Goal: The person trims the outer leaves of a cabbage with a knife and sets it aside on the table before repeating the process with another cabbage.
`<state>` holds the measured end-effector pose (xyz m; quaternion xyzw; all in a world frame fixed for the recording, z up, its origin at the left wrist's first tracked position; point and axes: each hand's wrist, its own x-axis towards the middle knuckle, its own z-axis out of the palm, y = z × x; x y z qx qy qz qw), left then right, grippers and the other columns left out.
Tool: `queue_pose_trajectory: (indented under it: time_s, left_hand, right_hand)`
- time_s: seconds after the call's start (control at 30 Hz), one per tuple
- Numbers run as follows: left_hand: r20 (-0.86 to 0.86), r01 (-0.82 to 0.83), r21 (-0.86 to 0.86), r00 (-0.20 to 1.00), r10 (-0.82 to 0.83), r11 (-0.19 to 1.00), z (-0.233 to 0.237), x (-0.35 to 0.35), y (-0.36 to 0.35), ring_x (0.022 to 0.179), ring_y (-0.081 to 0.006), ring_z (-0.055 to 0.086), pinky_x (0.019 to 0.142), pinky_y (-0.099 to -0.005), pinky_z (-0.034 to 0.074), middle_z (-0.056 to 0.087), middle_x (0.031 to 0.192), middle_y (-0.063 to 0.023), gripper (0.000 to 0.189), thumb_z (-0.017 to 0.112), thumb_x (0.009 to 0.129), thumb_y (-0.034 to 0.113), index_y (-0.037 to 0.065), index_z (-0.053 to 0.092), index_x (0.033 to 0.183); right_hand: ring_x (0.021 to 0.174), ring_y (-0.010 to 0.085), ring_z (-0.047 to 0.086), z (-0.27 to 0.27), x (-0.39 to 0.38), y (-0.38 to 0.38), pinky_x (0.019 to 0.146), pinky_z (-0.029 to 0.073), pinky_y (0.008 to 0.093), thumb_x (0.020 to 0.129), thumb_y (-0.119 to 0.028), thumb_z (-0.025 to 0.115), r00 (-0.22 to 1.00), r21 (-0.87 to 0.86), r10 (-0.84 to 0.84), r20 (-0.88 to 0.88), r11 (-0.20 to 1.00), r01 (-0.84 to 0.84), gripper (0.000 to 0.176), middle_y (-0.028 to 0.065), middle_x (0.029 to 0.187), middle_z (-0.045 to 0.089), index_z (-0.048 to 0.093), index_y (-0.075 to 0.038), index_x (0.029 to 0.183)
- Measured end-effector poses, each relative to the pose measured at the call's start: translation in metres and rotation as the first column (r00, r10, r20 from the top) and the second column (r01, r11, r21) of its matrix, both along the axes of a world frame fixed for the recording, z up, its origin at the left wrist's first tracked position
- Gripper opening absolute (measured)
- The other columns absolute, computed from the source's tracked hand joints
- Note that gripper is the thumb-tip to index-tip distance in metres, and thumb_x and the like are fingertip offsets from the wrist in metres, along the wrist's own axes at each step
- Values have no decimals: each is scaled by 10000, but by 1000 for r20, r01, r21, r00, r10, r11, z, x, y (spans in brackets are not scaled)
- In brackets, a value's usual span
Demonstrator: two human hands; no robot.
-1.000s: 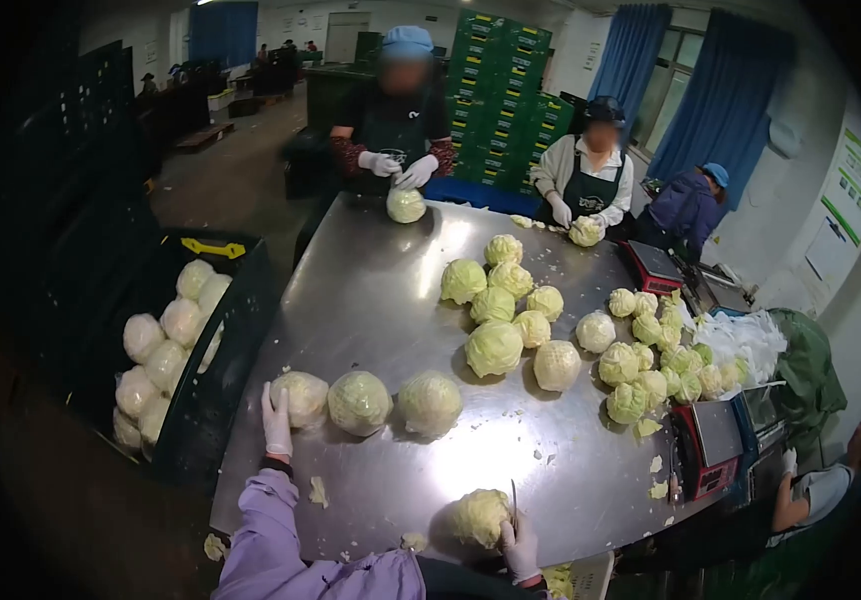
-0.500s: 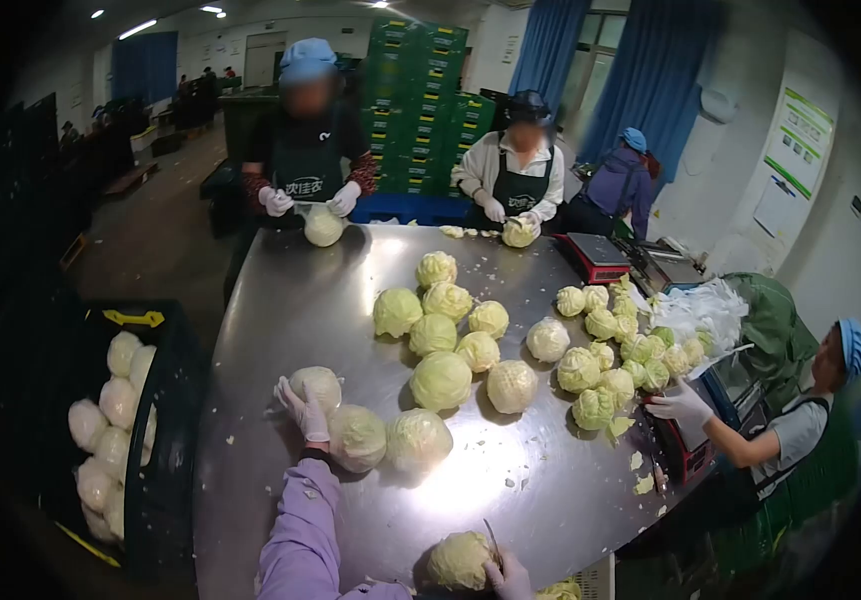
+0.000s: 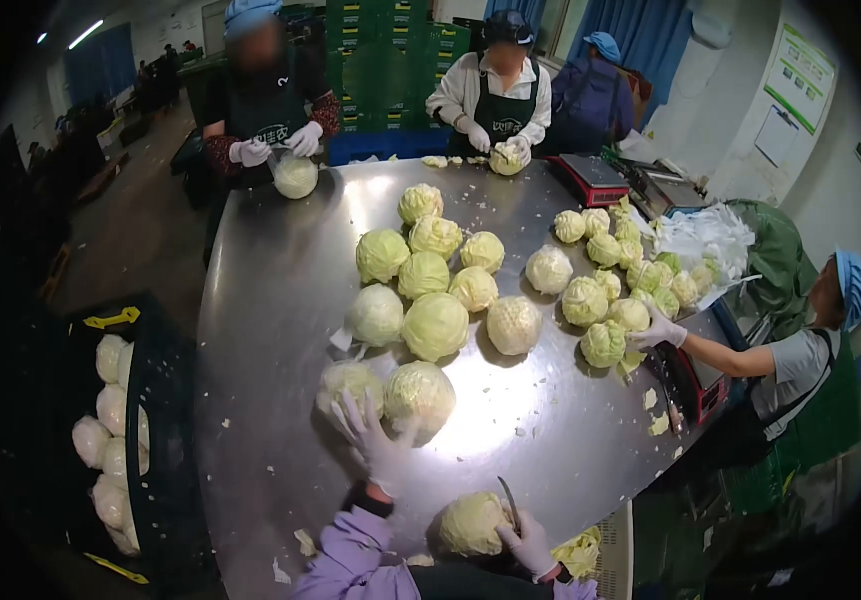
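Note:
My left hand, in a white glove, is open with its fingers spread at the near side of two cabbages. A pale cabbage lies just beyond the fingertips, and a larger cabbage sits by the thumb side. Close to the table's near edge, my gloved right hand is shut on a knife whose curved blade points up. That hand rests against the right side of a trimmed cabbage. A cabbage in clear wrap sits at the left of the cabbage group.
Several cabbages cover the middle of the metal table. A dark crate at left holds wrapped cabbages. A light basket with leaves stands at the near right. Co-workers handle cabbages across the table and beside a red scale.
My left hand has let go of the wrapped cabbage, now beside the group, and come back nearer with fingers spread. Two cabbages near it sit farther up. My right hand still holds the knife.

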<state>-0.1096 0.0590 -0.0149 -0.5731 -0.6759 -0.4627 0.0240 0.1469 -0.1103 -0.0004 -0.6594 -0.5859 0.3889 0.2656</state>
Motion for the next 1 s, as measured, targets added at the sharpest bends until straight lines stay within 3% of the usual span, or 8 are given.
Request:
queue_pose_trajectory:
  time_s: [0.1, 0.27, 0.47, 0.63, 0.67, 0.77, 0.83, 1.0]
  left_hand:
    - [29, -49, -274, 998, 59, 960, -17, 26, -11, 1392, -544, -47, 1080, -697, 111, 92, 1562, -202, 1120, 868, 531, 501, 129, 348, 1450]
    - [-78, -30, -327, 997, 5, 945, -32, -10, 29, 1393, -536, -22, 1102, -676, 102, 132, 1559, -191, 1063, 862, 515, 510, 159, 426, 1418]
    - [-75, 194, -284, 972, -223, 939, -21, -90, 79, 1421, -463, 42, 1167, -510, 141, 166, 1564, -174, 854, 840, 632, 357, 137, 482, 1375]
    - [-123, 25, -217, 991, -53, 976, -7, -75, 74, 1388, -417, 222, 1116, -464, 271, 302, 1499, -188, 691, 738, 778, 183, 65, 443, 1392]
    - [39, 260, -191, 966, -257, 947, 1, -57, 55, 1356, -397, 288, 1103, -450, 290, 355, 1458, -194, 674, 730, 782, 156, 43, 445, 1382]
    - [361, 776, -215, 627, -690, 593, 17, 1, -31, 1287, -300, 432, 1081, -380, 328, 491, 1352, -180, 672, 745, 758, 128, -5, 461, 1353]
    - [430, 850, -434, 488, -760, 300, 15, 31, -75, 1327, -361, 368, 1114, -406, 289, 359, 1451, -233, 933, 818, 708, 331, -11, 339, 1432]
    - [372, 810, -405, 570, -732, 425, 12, 53, -129, 1284, -397, 389, 1068, -436, 348, 387, 1373, -243, 1036, 847, 652, 416, -47, 320, 1415]
  right_hand:
    - [1029, 261, 640, -1, 1, 0, 888, 484, 347, 868, -270, 688, 1000, 20, 15, -3, 1000, -15, 489, 164, 1132, 649, 549, -12, 1259]
    - [1031, 262, 637, 1, 3, 0, 896, 482, 348, 864, -266, 692, 1000, -6, 8, -4, 1000, -8, 505, 159, 1142, 646, 542, -7, 1270]
    - [1029, 330, 624, -20, 4, 0, 880, 484, 365, 812, -272, 723, 992, -2, -11, -129, 1000, 10, 588, 201, 1164, 618, 513, -52, 1316]
    - [881, 171, 609, 0, 0, 16, 800, 492, 315, 836, -217, 725, 970, -128, -40, -239, 992, 9, 527, 107, 1002, 640, 538, -42, 1296]
    - [832, 140, 600, 10, 3, 22, 746, 503, 302, 893, -208, 664, 916, -426, -196, -349, 904, 31, 511, 70, 1025, 622, 491, -45, 1345]
    - [750, 115, 598, -22, 11, 18, 661, 505, 255, 941, -202, 599, 866, -113, -137, -481, 989, 94, 526, 56, 1033, 600, 409, -57, 1410]
    - [722, 92, 604, -13, 21, 19, 611, 501, 210, 973, -186, 532, 757, -374, -288, -586, 925, 62, 477, 71, 1170, 559, 380, -26, 1397]
    - [718, 118, 619, 16, 29, -9, 612, 521, 247, 976, -192, 521, 798, -398, -303, -521, 913, 86, 436, 81, 1048, 597, 408, -61, 1376]
